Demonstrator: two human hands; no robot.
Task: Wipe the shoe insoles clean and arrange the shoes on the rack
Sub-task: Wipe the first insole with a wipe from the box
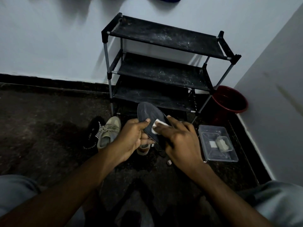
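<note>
A dark insole is gripped near its heel by the curled left hand, tilted face-up before the rack, so a white wipe can be pressed onto it by the right hand's straight fingers.

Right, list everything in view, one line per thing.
rack: one, black, three shelves, against the wall
bucket: one, red, floor right of the rack
tray: one, clear, floor at right
pad: one, white, in the tray
clump: one, whitish, in the tray beside the pad, unclear what
black shoe: one, white stripes, floor at left
sneaker: one, beige, beside the black shoe
tan shoe: one, mostly hidden under the hands
insole: one, dark, held before the rack
wipe: one, white, on the insole
trousers: grey, bottom corners
left hand: grips the insole
right hand: presses the wipe
</note>
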